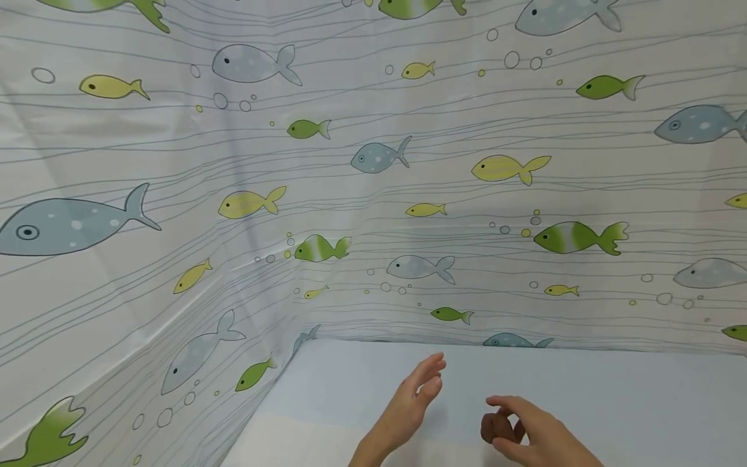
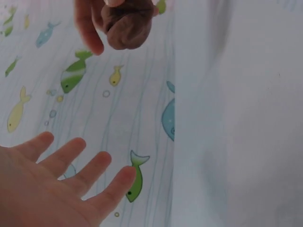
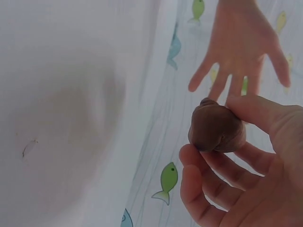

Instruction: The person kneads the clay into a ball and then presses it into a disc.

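Backdrop: fish-printed sheeting (image 1: 344, 207).
Left hand (image 1: 407, 405): fingers stood apart.
Right hand (image 1: 535, 429): fingers pinched brown lump (image 3: 215, 126).
Risk: slipping, if pinch weakened.

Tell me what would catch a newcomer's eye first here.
The fish-patterned sheeting likely wins, filling most of the head view, with a large blue fish at left. Next comes the brown lump held by the right hand, low and right of centre, with the empty left hand to its left.

The bare left hand (image 2: 49, 198) spreads its fingers before white fish-printed sheeting (image 2: 142, 94), apart from the bare right hand (image 2: 87, 21) gripping a rounded brown lump (image 2: 128, 30).
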### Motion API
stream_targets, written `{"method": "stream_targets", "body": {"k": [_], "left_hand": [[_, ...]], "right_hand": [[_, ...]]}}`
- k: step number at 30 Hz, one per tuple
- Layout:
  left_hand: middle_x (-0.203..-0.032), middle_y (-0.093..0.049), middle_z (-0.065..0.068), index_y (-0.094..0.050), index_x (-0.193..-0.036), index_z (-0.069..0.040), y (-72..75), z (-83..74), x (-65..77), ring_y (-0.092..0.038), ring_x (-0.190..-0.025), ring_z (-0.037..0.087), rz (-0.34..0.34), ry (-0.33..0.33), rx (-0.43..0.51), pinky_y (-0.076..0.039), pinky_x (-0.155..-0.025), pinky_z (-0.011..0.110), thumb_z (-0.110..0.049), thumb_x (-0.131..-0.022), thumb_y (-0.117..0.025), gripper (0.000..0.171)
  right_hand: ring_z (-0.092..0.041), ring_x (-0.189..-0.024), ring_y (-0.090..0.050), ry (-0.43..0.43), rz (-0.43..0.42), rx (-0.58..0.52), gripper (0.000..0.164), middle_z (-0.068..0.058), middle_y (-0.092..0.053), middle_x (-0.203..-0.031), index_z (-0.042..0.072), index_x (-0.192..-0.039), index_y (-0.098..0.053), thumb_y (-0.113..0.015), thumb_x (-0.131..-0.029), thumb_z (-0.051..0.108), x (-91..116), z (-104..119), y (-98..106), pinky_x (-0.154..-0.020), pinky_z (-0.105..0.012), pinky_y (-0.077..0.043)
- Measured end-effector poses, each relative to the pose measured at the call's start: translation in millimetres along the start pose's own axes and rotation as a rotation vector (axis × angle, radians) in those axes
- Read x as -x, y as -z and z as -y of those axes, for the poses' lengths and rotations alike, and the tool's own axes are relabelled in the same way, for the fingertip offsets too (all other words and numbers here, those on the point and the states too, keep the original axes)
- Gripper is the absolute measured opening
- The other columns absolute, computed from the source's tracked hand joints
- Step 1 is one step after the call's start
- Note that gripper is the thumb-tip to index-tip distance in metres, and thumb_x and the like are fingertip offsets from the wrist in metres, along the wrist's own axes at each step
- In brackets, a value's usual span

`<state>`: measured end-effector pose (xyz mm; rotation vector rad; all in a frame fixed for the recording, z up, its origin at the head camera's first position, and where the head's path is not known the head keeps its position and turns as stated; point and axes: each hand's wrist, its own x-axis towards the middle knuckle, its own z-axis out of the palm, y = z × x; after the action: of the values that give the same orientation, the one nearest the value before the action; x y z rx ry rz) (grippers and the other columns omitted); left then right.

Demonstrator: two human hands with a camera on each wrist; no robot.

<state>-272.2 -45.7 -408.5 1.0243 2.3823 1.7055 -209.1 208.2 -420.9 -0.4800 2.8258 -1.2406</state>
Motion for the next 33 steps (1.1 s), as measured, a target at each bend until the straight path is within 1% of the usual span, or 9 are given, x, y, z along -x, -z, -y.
{"method": "stream_targets", "body": {"k": [3,5,8,15,18,21,26,30,33], "left_hand": [[-0.147,-0.050,0.009,-0.038,-0.151,-0.017,-4.5,-0.1,-0.2,-0.049,-0.133,0.024,0.021,0.005,0.031,-0.044,-0.104,0.030,-0.040,-0.106,-0.039,0.051],[-0.147,-0.050,0.007,-0.037,-0.152,-0.018,-7.9,-0.1,-1.0,-0.049,-0.133,0.023,0.032,0.018,0.033,-0.044,-0.104,0.030,-0.042,-0.105,-0.039,0.052],[-0.148,-0.049,0.006,-0.037,-0.152,-0.020,-11.5,0.3,-1.7,-0.049,-0.133,0.022,0.042,0.043,0.026,-0.044,-0.104,0.032,-0.046,-0.105,-0.039,0.054],[-0.149,-0.048,0.005,-0.036,-0.152,-0.021,-15.0,0.1,-0.2,-0.047,-0.135,0.022,0.055,0.083,0.016,-0.044,-0.105,0.038,-0.051,-0.103,-0.038,0.058],[-0.149,-0.048,0.004,-0.036,-0.152,-0.021,-19.2,0.1,-0.2,-0.047,-0.135,0.022,0.059,0.086,0.025,-0.044,-0.105,0.039,-0.051,-0.103,-0.038,0.058],[-0.149,-0.048,0.005,-0.036,-0.152,-0.020,-25.4,0.2,-1.3,-0.046,-0.136,0.022,0.063,0.083,0.060,-0.044,-0.105,0.036,-0.050,-0.103,-0.039,0.057],[-0.149,-0.048,0.006,-0.036,-0.152,-0.020,-35.5,-0.3,-4.8,-0.045,-0.136,0.020,0.067,0.078,0.115,-0.046,-0.101,0.030,-0.047,-0.104,-0.039,0.055],[-0.149,-0.048,0.009,-0.036,-0.152,-0.019,-42.0,-0.7,-8.0,-0.047,-0.134,0.018,0.062,0.050,0.115,-0.047,-0.095,0.026,-0.045,-0.105,-0.038,0.054],[-0.149,-0.048,0.010,-0.036,-0.152,-0.018,-46.2,-1.4,-10.1,-0.049,-0.132,0.018,0.065,0.041,0.123,-0.047,-0.094,0.026,-0.045,-0.105,-0.037,0.055]], "right_hand": [[-0.001,-0.072,-0.050,0.009,-0.019,0.002,0.063,-0.003,-0.060,-0.106,0.004,-0.137,-0.052,-0.075,-0.087,0.034,1.6,2.7,0.0,-0.061,-0.023,-0.044],[-0.001,-0.072,-0.050,0.011,-0.029,-0.001,0.063,-0.003,-0.061,-0.106,0.004,-0.137,-0.052,-0.075,-0.087,0.034,2.5,4.0,0.0,-0.061,-0.023,-0.044],[-0.001,-0.072,-0.050,0.022,-0.031,-0.008,0.063,-0.004,-0.061,-0.106,0.004,-0.137,-0.052,-0.074,-0.087,0.033,3.1,5.5,-0.4,-0.061,-0.023,-0.044],[0.000,-0.072,-0.049,0.092,-0.027,-0.011,0.059,-0.003,-0.060,-0.103,0.001,-0.137,-0.051,-0.073,-0.089,0.029,1.1,12.0,-2.2,-0.061,-0.023,-0.045],[0.000,-0.072,-0.049,0.079,-0.026,-0.016,0.060,-0.002,-0.059,-0.100,0.000,-0.137,-0.051,-0.072,-0.090,0.029,0.1,15.7,-2.6,-0.062,-0.022,-0.046],[-0.001,-0.072,-0.049,0.061,-0.044,-0.019,0.060,-0.001,-0.060,-0.100,0.000,-0.136,-0.052,-0.074,-0.089,0.030,-0.2,18.4,-3.0,-0.062,-0.022,-0.046],[0.002,-0.074,-0.050,0.130,-0.115,0.017,0.058,-0.001,-0.062,-0.107,0.001,-0.134,-0.053,-0.074,-0.088,0.030,0.5,19.1,-4.1,-0.063,-0.023,-0.047],[0.003,-0.075,-0.049,0.192,-0.195,0.058,0.055,0.003,-0.062,-0.103,0.003,-0.132,-0.055,-0.074,-0.089,0.030,1.2,18.8,-5.0,-0.062,-0.023,-0.044],[0.003,-0.076,-0.049,0.233,-0.241,0.075,0.052,0.005,-0.062,-0.102,0.004,-0.131,-0.056,-0.074,-0.089,0.030,0.9,19.7,-6.2,-0.062,-0.023,-0.044]]}}
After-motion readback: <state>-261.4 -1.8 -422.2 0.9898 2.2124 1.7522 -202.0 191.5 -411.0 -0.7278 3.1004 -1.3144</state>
